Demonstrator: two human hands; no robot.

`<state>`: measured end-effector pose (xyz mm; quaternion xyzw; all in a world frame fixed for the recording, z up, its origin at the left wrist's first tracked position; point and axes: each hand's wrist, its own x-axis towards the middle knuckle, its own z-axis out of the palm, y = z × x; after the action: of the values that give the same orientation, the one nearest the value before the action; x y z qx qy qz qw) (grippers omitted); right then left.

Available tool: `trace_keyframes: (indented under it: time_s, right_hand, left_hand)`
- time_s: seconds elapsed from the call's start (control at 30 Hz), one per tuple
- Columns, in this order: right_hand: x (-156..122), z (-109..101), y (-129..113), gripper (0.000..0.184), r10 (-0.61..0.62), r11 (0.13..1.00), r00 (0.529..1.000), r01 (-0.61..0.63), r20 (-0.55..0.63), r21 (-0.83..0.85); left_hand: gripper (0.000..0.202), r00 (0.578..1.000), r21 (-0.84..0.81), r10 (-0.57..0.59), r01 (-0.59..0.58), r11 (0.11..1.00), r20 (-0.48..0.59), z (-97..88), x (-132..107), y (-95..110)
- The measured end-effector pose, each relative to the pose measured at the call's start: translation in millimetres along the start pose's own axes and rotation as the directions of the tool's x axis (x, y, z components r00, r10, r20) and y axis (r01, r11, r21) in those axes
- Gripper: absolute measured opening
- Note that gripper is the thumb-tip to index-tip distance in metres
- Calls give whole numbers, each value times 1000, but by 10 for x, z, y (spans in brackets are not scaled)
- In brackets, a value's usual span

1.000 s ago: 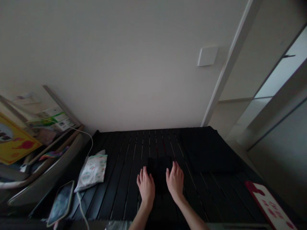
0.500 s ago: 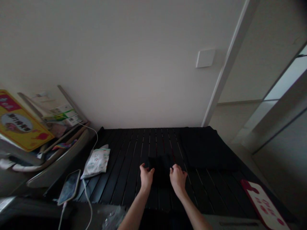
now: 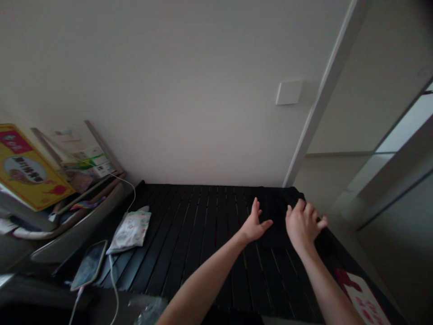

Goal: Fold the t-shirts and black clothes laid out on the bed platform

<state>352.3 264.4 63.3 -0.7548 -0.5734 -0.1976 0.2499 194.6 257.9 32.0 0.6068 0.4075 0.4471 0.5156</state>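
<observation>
Dark folded cloth (image 3: 275,214) lies at the far right of the black slatted table (image 3: 189,225). My left hand (image 3: 255,223) is at the cloth's left side, thumb and fingers apart. Above its right part is my right hand (image 3: 302,225), its fingers spread and slightly bent, with no grip visible. Black cloth against black slats makes the edges and layers hard to separate, and I cannot tell whether the hands press on it.
To the left are a white patterned packet (image 3: 131,231), a phone (image 3: 89,265) on a white cable and a cart (image 3: 74,221) holding a yellow box (image 3: 32,171). A red-and-white card (image 3: 363,298) lies near right; clear plastic (image 3: 150,311) lies at the front.
Both hands have moved right and away from me, from a small dark cloth pinched at the table's middle to the folded cloth. Their fingers have opened, and that middle spot shows bare slats.
</observation>
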Motion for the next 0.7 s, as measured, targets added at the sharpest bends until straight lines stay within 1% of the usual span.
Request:
trace_keyframes:
  time_s: [0.07,0.1,0.17,0.2,0.23,0.3,0.37,0.4,0.47,0.5,0.57,0.63,0.7]
  right_hand:
    - [-62,128,3,50,1,1000,1000,-1,-23,5]
    - [-166,206,-29,52,-24,1000,1000,24,-1,19]
    - [-493,380,-151,54,-129,990,987,123,93,69]
    - [-696,469,-232,54,-201,977,968,185,152,108]
    - [-910,557,-318,55,-277,956,938,248,210,155]
    - [-1315,716,-485,55,-411,905,859,344,306,250]
    - [-1620,841,-606,55,-475,873,800,375,367,312]
    - [-1721,891,-642,56,-481,870,785,371,390,325]
    - [-1827,965,-669,57,-465,879,779,348,422,325]
    - [-1844,991,-665,58,-458,883,778,341,430,323]
    - [-1841,1024,-640,58,-460,881,778,342,428,326]
    - [-1832,1044,-615,58,-472,874,775,351,420,335]
    - [-1836,1059,-604,59,-474,874,774,354,419,334]
  left_hand:
    - [96,999,163,-32,30,986,10,-27,-59,-89]
    - [92,997,273,-80,78,959,-5,-70,-133,-153]
    - [80,975,473,-215,219,853,-62,-205,-340,-298]
    - [73,955,540,-280,289,791,-102,-291,-457,-369]
    - [66,934,583,-328,345,735,-139,-385,-577,-433]
    - [57,910,624,-367,403,669,-194,-589,-805,-530]
    - [53,901,646,-369,424,635,-229,-812,-1010,-585]
    - [53,896,660,-367,434,613,-249,-933,-1104,-600]
    - [53,883,702,-353,463,541,-310,-1198,-1286,-613]
    - [51,872,728,-335,485,485,-357,-1343,-1377,-614]
    - [48,840,769,-260,542,339,-477,-1662,-1568,-604]
    - [45,796,772,-140,606,192,-589,-2010,-1777,-578]
    - [43,745,743,-37,667,53,-666,-2367,-2001,-541]
